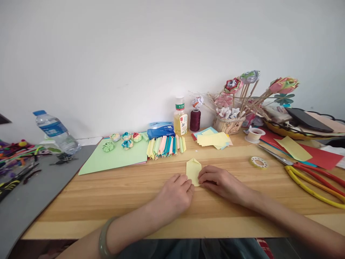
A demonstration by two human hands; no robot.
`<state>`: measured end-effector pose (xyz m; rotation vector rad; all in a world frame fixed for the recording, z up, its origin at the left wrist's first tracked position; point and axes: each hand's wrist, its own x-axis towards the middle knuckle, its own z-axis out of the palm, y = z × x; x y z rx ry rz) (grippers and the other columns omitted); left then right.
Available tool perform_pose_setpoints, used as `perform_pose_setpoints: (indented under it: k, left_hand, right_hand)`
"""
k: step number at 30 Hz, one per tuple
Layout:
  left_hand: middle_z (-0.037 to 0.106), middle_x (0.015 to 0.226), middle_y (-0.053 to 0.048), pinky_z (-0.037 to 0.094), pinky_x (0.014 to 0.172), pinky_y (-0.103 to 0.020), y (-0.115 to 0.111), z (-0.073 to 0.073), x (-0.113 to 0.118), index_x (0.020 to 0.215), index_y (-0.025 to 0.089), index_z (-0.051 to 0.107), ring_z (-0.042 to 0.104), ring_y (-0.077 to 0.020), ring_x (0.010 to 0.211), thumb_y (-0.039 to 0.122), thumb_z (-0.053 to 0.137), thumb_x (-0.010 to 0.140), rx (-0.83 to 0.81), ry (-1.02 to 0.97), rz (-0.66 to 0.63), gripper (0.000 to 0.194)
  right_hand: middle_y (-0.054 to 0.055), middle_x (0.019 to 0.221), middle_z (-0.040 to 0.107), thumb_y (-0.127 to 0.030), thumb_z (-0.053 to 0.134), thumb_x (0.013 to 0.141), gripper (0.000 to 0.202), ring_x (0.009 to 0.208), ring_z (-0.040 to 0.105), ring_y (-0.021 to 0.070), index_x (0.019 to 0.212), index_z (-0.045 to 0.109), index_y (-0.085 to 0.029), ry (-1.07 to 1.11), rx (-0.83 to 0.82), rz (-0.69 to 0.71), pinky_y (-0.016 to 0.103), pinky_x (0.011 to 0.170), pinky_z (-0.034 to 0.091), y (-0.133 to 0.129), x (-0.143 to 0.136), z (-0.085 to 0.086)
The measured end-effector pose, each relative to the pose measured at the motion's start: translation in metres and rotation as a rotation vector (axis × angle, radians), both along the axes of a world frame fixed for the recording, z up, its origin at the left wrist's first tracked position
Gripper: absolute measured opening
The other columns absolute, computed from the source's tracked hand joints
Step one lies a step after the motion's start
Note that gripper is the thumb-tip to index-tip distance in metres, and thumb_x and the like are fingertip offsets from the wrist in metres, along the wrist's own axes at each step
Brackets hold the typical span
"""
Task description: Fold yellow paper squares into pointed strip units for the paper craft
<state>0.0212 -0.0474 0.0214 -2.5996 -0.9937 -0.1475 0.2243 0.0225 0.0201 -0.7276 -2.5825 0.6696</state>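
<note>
A small yellow paper sheet (193, 171) lies on the wooden table (121, 194), its far corners folded in to a blunt point. My left hand (178, 192) is at the sheet's near left corner, fingers curled and pressed together on its edge. At the near right side, my right hand (219, 181) pinches the paper's edge between thumb and fingers. The left fingertips are partly hidden behind the hand. Farther off stands a row of folded paper strips (165, 145) in several colours, with a stack of yellow paper (212, 139) to its right.
Paper flowers (127, 144) sit on a green sheet (113, 162) at left. A water bottle (58, 131) leans farther left. At right are a tape roll (258, 162), large scissors (296, 169), a white spool (254, 135) and a basket (229, 125) of paper flowers. A drink bottle (180, 117) stands behind.
</note>
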Motion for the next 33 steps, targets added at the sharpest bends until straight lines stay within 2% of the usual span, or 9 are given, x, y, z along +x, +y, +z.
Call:
perform_pose_setpoints:
  k: [3,7,10,15,21,26,30,33]
  left_hand:
    - [0.063,0.098,-0.010,0.045,0.079,-0.032,0.000,0.000,-0.001,0.103,0.006,0.059,0.055,-0.0211,0.090,0.011,0.054,0.087,-0.001,-0.017,-0.005,0.018]
    - [0.060,0.086,-0.006,0.047,0.067,-0.028,-0.003,-0.001,0.000,0.092,0.008,0.060,0.055,-0.0185,0.080,0.010,0.053,0.088,-0.063,-0.036,0.062,0.008]
    - [0.058,0.082,-0.005,0.048,0.064,-0.027,-0.005,-0.002,0.002,0.090,0.009,0.059,0.054,-0.0174,0.076,0.008,0.050,0.089,-0.093,-0.040,0.079,0.009]
    - [0.058,0.086,-0.005,0.050,0.062,-0.029,-0.004,-0.006,0.003,0.093,0.009,0.057,0.054,-0.0187,0.078,0.010,0.045,0.091,-0.104,-0.068,0.112,0.013]
    - [0.060,0.087,-0.004,0.050,0.065,-0.029,-0.002,-0.008,0.003,0.090,0.012,0.057,0.055,-0.0184,0.080,0.012,0.040,0.094,-0.173,-0.119,0.147,0.018]
    - [0.059,0.084,-0.003,0.048,0.069,-0.027,-0.001,-0.004,0.005,0.088,0.015,0.057,0.057,-0.0158,0.077,0.016,0.039,0.095,-0.295,-0.214,0.251,0.019]
    - [0.061,0.088,-0.003,0.048,0.072,-0.027,0.001,-0.004,0.001,0.090,0.015,0.058,0.057,-0.0162,0.082,0.017,0.037,0.096,-0.319,-0.257,0.236,0.022]
    - [0.061,0.089,-0.004,0.049,0.073,-0.027,0.003,-0.005,-0.002,0.092,0.015,0.059,0.057,-0.0166,0.084,0.013,0.036,0.095,-0.290,-0.261,0.181,0.024]
  right_hand:
    - [0.007,0.093,0.062,-0.019,0.049,0.086,0.017,0.085,0.059,0.0174,0.081,0.065,-0.018,-0.017,-0.074,-0.036,0.028,0.078,0.044,0.000,-0.003,0.003]
    - [0.004,0.084,0.062,-0.017,0.052,0.082,0.012,0.076,0.058,0.0156,0.074,0.062,-0.018,-0.041,-0.119,-0.107,0.026,0.070,0.044,0.001,-0.009,0.007]
    - [0.003,0.079,0.060,-0.015,0.053,0.079,0.010,0.070,0.056,0.0151,0.071,0.059,-0.018,-0.060,-0.127,-0.166,0.026,0.065,0.043,0.003,-0.013,0.009]
    - [0.005,0.089,0.057,-0.015,0.054,0.079,0.011,0.074,0.057,0.0153,0.069,0.059,-0.017,-0.081,-0.123,-0.208,0.029,0.070,0.044,0.002,-0.017,0.010]
    - [0.005,0.086,0.057,-0.016,0.054,0.081,0.014,0.074,0.057,0.0160,0.068,0.059,-0.016,-0.126,-0.118,-0.223,0.029,0.072,0.044,0.004,-0.020,0.012]
    - [0.004,0.082,0.057,-0.016,0.056,0.080,0.014,0.071,0.057,0.0154,0.066,0.058,-0.016,-0.171,-0.100,-0.197,0.028,0.068,0.043,0.009,-0.023,0.016]
    - [0.004,0.082,0.057,-0.015,0.056,0.080,0.013,0.071,0.056,0.0153,0.067,0.058,-0.017,-0.194,-0.081,-0.184,0.027,0.066,0.042,0.011,-0.024,0.018]
    - [0.004,0.083,0.057,-0.014,0.055,0.080,0.012,0.073,0.056,0.0155,0.068,0.058,-0.016,-0.200,-0.069,-0.183,0.027,0.067,0.042,0.011,-0.024,0.017]
